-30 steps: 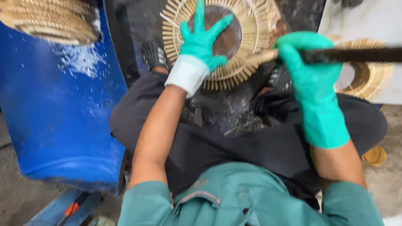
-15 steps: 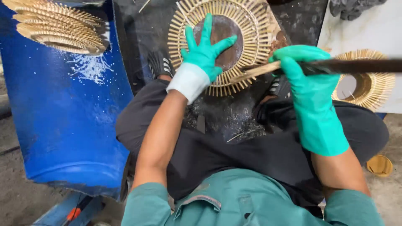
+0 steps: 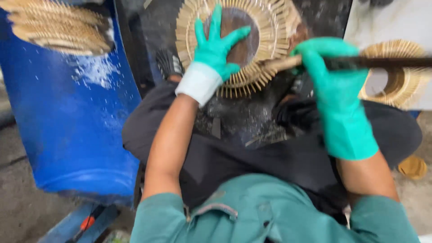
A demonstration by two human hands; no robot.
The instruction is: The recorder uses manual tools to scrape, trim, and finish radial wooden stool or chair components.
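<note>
A: State the position of the work piece.

B: The round sunburst frame of pale bamboo slats (image 3: 270,40) with a dark centre disc lies on a dark, paint-spattered sheet over the person's lap, at the top middle of the head view.

A: State the condition of the left hand.

B: The left hand (image 3: 216,47), in a green rubber glove with a white cuff, lies flat on the dark centre disc. Its fingers are spread wide and press down; it grips nothing. The forearm runs straight up from the lap to the frame.

A: And the right hand?

B: The right hand (image 3: 335,78), also in a green glove, is closed around a long brush with a dark handle (image 3: 378,62). The pale front end of the brush touches the slats at the frame's right edge. The wrist is bent so that the brush lies almost level.

A: Which step is in hand?

B: By judgement, coating or brushing the slats along the right rim while the left hand steadies the frame.

A: What does the next move call for?

B: Probably turning the frame under the flat palm to bring untreated slats to the brush.

A: Nearby items?

B: A blue plastic drum (image 3: 67,121) at left bears a stack of similar slatted frames (image 3: 58,24). Another round slatted frame (image 3: 396,76) lies at right.
</note>
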